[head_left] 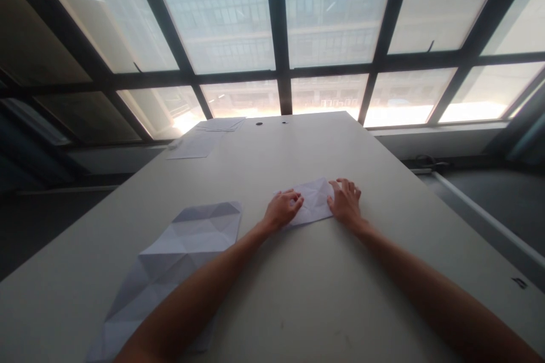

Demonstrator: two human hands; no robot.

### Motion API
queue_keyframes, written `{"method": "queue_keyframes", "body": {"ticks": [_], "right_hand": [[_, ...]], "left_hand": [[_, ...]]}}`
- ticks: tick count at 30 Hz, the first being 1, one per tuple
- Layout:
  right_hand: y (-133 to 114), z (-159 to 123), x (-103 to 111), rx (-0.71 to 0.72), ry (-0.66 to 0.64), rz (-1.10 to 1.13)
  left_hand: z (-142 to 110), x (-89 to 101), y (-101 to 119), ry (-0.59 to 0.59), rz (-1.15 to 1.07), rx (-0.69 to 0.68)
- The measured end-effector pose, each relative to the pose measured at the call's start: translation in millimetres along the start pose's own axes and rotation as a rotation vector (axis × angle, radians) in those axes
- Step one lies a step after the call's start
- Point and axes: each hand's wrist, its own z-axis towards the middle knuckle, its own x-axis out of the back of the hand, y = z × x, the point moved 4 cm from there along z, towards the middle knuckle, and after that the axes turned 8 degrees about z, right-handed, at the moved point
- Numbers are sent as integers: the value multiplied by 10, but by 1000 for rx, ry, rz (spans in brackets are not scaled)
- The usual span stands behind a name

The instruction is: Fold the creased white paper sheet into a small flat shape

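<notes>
A white sheet of paper (pixel 314 202), creased and folded into a smaller piece, lies on the white table between my hands. My left hand (pixel 283 209) is at its left end, fingers curled together over the edge and closed on it. At the right end rests my right hand (pixel 346 199), its fingers spread and its thumb apart, touching the paper's edge. Part of each end is hidden under the hands. To the left, a larger creased sheet (pixel 204 232) lies partly beneath my left forearm.
Flat papers (pixel 193 146) lie at the far left corner of the table (pixel 272 295). Two small dark round spots, one a hole (pixel 259 123), show near the far edge. Large windows (pixel 323 11) stand beyond. A pale bar (pixel 489 218) runs along the right, off the table.
</notes>
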Motion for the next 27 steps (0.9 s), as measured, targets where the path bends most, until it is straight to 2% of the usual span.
{"method": "queue_keyframes", "body": {"ticks": [2, 4, 6, 9, 14, 21, 27], "right_hand": [[-189, -66, -62, 183, -88, 29], [-355, -139, -166, 348, -239, 98], [-438, -193, -266, 415, -367, 142], [-420, -213, -358, 381, -446, 125], [-297, -174, -389, 306, -468, 44], [-56, -54, -354, 99, -382, -14], [19, -30, -299, 7, -265, -8]], "left_hand": [[-24, 4, 18, 56, 63, -15], [-59, -35, 48, 50, 134, -65], [-95, -90, 68, 22, 182, -112], [-134, -169, 74, -46, 208, -181], [-145, -241, 52, -187, 241, -222], [-135, -248, 29, -195, 297, -175], [-129, -247, 1, -182, 312, -140]]}}
